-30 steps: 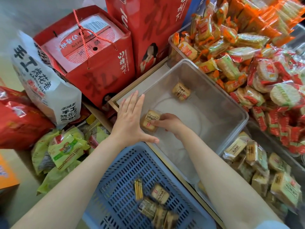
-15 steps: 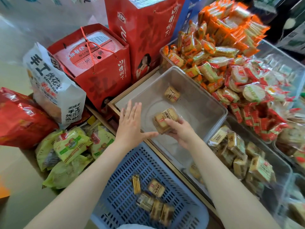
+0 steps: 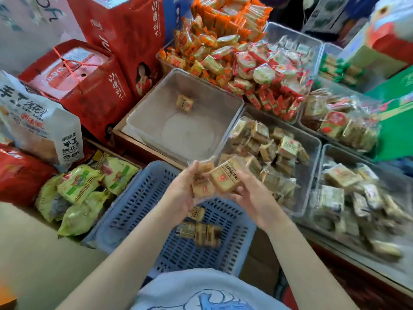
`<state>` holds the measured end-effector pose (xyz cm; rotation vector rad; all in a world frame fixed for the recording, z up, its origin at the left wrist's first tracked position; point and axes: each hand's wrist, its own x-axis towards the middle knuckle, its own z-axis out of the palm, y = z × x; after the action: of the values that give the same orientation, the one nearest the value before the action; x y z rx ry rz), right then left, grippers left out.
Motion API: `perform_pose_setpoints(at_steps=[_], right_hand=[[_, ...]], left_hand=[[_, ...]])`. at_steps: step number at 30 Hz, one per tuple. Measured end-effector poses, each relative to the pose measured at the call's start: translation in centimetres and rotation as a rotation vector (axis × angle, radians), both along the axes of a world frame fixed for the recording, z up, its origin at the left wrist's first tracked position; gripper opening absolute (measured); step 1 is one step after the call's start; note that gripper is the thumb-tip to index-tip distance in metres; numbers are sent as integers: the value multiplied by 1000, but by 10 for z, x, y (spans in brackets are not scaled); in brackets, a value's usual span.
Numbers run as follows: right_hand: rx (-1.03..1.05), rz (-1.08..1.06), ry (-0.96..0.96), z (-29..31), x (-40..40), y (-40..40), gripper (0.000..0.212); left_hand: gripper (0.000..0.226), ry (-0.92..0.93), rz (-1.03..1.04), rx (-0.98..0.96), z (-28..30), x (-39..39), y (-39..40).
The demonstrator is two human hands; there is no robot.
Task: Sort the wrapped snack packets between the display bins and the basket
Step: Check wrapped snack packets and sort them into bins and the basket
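Two tan packets (image 3: 215,179) sit pinched between our left hand (image 3: 178,193) and right hand (image 3: 252,193) above the blue basket (image 3: 138,198); slick wrappers could slip and drop unsorted.

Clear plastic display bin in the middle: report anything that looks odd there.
The clear plastic display bin holds a single tan wrapped snack packet, lying alone near its far wall, while the neighbouring clear bin is heaped with similar packets. Nothing looks spilled or damaged.
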<state>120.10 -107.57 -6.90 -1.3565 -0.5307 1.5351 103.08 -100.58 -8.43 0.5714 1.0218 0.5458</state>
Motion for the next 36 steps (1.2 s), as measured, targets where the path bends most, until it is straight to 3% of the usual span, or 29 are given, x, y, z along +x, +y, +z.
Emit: perform_pose_setpoints(at_steps=[5, 7, 11, 14, 17, 21, 27, 36], right_hand=[[-15, -197, 126, -10, 22, -74, 47], [-65, -211, 76, -14, 28, -99, 35], [-139, -117, -17, -17, 24, -136, 33], [-211, -146, -76, -20, 14, -153, 14], [-270, -197, -149, -27, 11, -165, 22], [-293, -210, -221, -30, 16, -174, 13], [-183, -141, -330, -34, 15, -184, 6], [-142, -153, -612, -35, 27, -200, 14]], left_hand=[[52, 14, -144, 55, -19, -1, -45], [47, 33, -213, 80, -22, 1, -59], [32, 137, -358, 149, -24, 10, -86], [41, 189, -434, 169, -28, 16, -103], [42, 191, -485, 157, -31, 20, -117], [41, 189, -494, 135, -29, 26, -132], [22, 206, -550, 172, -30, 33, -144], [19, 261, -647, 262, -25, 48, -148]])
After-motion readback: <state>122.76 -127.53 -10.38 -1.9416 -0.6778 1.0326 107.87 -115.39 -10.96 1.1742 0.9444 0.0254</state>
